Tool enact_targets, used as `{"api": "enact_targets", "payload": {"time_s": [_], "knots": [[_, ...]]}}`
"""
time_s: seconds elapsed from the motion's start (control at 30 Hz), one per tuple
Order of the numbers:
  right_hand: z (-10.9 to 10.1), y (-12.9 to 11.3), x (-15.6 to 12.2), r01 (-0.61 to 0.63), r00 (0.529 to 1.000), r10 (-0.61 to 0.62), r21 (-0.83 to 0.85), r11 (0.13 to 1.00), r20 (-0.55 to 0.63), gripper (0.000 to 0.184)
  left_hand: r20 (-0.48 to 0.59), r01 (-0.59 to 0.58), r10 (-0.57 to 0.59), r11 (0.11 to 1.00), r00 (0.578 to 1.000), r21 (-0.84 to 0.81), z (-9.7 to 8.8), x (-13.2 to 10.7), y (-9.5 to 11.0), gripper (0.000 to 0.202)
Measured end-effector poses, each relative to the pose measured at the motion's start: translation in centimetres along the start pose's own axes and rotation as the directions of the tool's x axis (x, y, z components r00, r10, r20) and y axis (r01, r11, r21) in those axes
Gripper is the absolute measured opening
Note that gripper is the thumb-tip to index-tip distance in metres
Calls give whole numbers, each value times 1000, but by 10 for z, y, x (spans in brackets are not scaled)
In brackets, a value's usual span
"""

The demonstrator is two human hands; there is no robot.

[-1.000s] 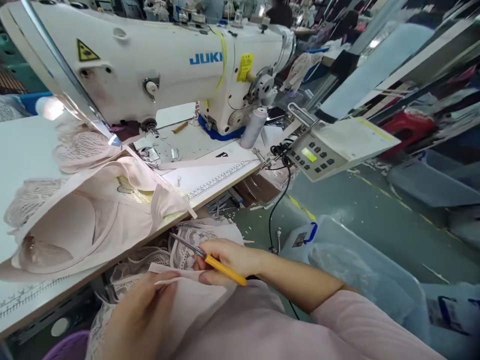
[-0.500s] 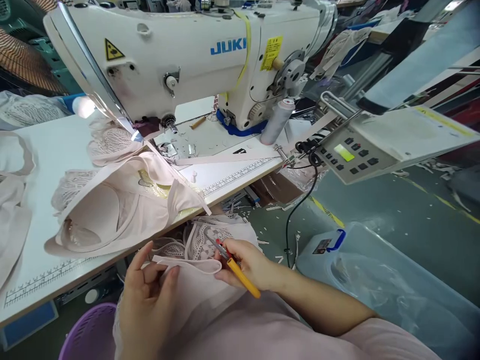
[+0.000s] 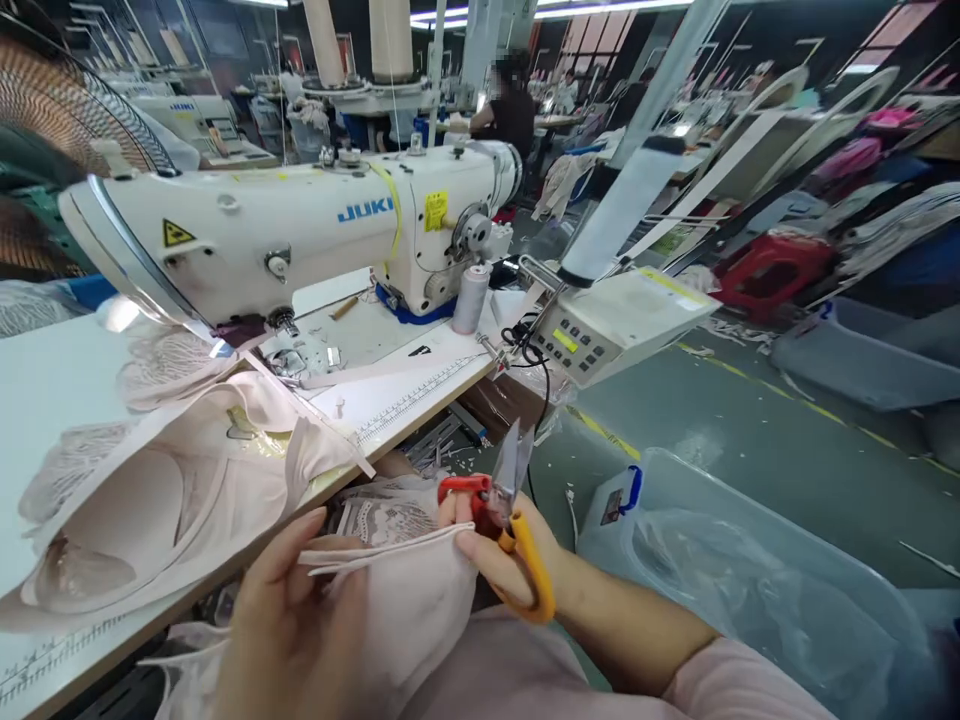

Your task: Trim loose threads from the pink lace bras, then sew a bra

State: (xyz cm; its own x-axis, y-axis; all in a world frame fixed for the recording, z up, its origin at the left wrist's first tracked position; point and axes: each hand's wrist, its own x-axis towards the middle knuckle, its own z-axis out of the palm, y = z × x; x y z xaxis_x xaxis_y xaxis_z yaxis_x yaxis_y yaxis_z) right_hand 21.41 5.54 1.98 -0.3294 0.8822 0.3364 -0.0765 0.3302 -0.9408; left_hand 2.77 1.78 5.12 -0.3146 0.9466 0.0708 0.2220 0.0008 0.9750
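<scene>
The left hand (image 3: 300, 600) is closed on a pale pink cloth (image 3: 420, 610), pinching it between thumb and fingers; the fingertips behind it are partly hidden, and the hand is somewhat blurred. The right hand (image 3: 499, 570) grips the cloth's far corner with its thumb and also holds a pair of scissors (image 3: 511, 465). Their blades point up and away, slightly parted and clear of the cloth. The red handle loops around a finger; the orange one lies against the hand, and how the other fingers sit behind it cannot be made out.

The cloth hangs between the hands, over the person's lap, its upper edge showing more than one layer. Its lower part blends into the pale pink clothing, so where it ends is hard to tell. Behind it, a piece of lace (image 3: 394, 515) shows only in part, under the edge of the table (image 3: 60, 390).

On the table lies a pale pink bra (image 3: 210, 480), cut off at the left edge of the view. The sewing machine (image 3: 300, 220) stands behind it, its needle area hard to make out. A plastic bin (image 3: 660, 470) sits on the floor at right, its near end partly hidden by the forearm.
</scene>
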Motion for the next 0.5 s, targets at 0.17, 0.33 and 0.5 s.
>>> {"api": "enact_targets", "payload": {"time_s": [0.17,0.33,0.5], "knots": [[-4,17,-14,-108,980,74,-179,978,-184,18,108,117,-102,982,989,-151,24,9,-6,45],[-1,26,-14,-156,962,76,-297,942,-263,15,151,250,-213,922,965,-296,30,15,-27,48],[-1,28,-9,-122,974,36,-378,918,-225,16,138,293,-267,929,954,-225,24,18,-40,41]]}}
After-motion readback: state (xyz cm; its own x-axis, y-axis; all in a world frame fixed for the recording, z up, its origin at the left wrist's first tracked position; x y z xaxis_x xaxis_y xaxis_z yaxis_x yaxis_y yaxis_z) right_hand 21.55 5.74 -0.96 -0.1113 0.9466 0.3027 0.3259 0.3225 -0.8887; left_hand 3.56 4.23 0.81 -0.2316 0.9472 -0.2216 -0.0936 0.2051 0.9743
